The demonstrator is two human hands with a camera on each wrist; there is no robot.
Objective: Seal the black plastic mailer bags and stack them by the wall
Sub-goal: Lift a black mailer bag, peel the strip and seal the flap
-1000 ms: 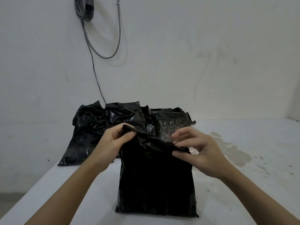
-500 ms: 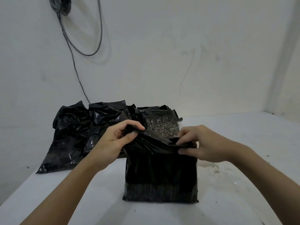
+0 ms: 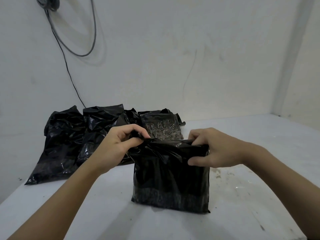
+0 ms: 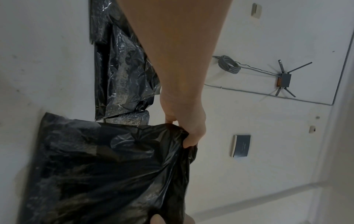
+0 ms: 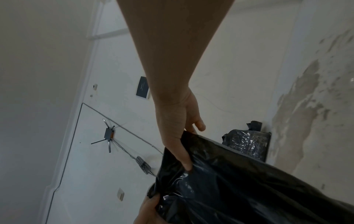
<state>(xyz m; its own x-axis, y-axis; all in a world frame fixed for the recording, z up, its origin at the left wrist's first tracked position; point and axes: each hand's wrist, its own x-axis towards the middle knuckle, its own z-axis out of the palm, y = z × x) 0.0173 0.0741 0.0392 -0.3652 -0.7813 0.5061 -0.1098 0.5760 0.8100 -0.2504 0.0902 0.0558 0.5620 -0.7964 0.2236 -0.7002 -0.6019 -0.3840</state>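
Observation:
A black plastic mailer bag (image 3: 171, 181) stands upright on the white table (image 3: 242, 196) in front of me, its top flap folded toward me. My left hand (image 3: 121, 144) pinches the flap's left corner, seen bunched in the left wrist view (image 4: 187, 141). My right hand (image 3: 206, 149) grips the flap's right end, thumb on the front and fingers behind; the right wrist view shows it on the bag (image 5: 239, 181) with the thumb (image 5: 184, 157) pressed flat. Several other black mailer bags (image 3: 78, 139) lie stacked against the wall behind, to the left.
The white wall (image 3: 173, 58) closes the table's far side, with a side wall at the right. A grey cable coil (image 3: 52, 4) hangs at the upper left, its wire running down behind the stacked bags. The table's left edge drops off near the stack.
The right hand has closed down over the flap's right end, and both hands have drawn the flap further over the bag's top. The head view has shifted slightly.

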